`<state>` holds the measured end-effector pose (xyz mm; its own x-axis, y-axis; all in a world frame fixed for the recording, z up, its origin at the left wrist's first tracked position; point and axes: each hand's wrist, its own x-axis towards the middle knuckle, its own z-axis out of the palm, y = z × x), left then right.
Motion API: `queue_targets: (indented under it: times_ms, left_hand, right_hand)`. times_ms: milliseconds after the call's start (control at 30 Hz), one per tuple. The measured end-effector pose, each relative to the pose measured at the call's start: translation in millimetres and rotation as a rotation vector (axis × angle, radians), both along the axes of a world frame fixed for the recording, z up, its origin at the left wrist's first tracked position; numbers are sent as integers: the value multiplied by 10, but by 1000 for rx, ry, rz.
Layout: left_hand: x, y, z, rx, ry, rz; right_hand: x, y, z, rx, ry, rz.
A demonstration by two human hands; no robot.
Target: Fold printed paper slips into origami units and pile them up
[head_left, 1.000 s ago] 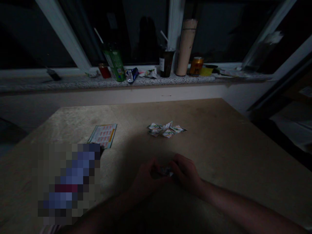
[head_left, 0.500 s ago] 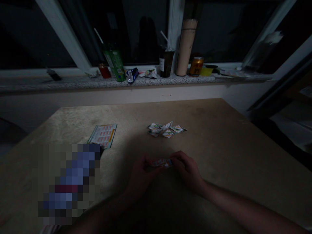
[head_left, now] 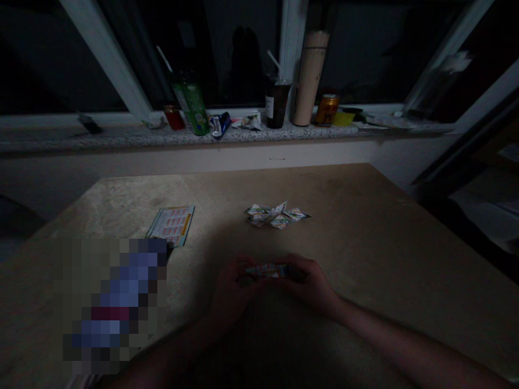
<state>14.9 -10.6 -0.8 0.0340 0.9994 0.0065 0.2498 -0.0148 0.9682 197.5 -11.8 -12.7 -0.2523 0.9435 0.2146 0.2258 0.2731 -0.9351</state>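
Observation:
Between my two hands is a small piece of folded printed paper (head_left: 267, 270), lying lengthwise from left to right just above the table. My left hand (head_left: 235, 283) grips its left end between thumb and fingers. At the right end, the fingers of my right hand (head_left: 306, 278) are closed on the same paper. Beyond my hands, several folded paper pieces (head_left: 278, 214) with similar print lie in a cluster, their points sticking outward. The dim light hides the fine folds.
A flat printed sheet (head_left: 172, 224) lies on the table (head_left: 344, 216) to the left, beside a pixelated blue object (head_left: 125, 286). Along the stone windowsill (head_left: 243, 135) stand a green bottle (head_left: 194, 108), a dark cup with a straw (head_left: 278, 105), a pale flask (head_left: 310, 81) and an orange can (head_left: 326, 111).
My fingers have shifted outward on the folded paper, so more of its length shows between them. The paper cluster and the printed sheet have stayed in place.

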Motion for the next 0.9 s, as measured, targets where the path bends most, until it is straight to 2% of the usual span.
queue_targets:
  times_ms: [133,300,600,733,900]
  left_hand:
    - [-3,20,-4,6,9,-1]
    - [-5,23,-25,33,74,-1]
    - [32,12,47,-32,35,23]
    - [22,21,21,-36,26,-8]
    - [23,26,26,-88,49,-32]
  right_hand:
    - [-5,19,-1,28,43,-3]
    - [-14,12,-9,-12,102,-31]
    - [-42,4,-29,-228,96,-122]
    - [-27,39,-33,-273,62,-65]
    - [-4,55,11,-222,-49,26]
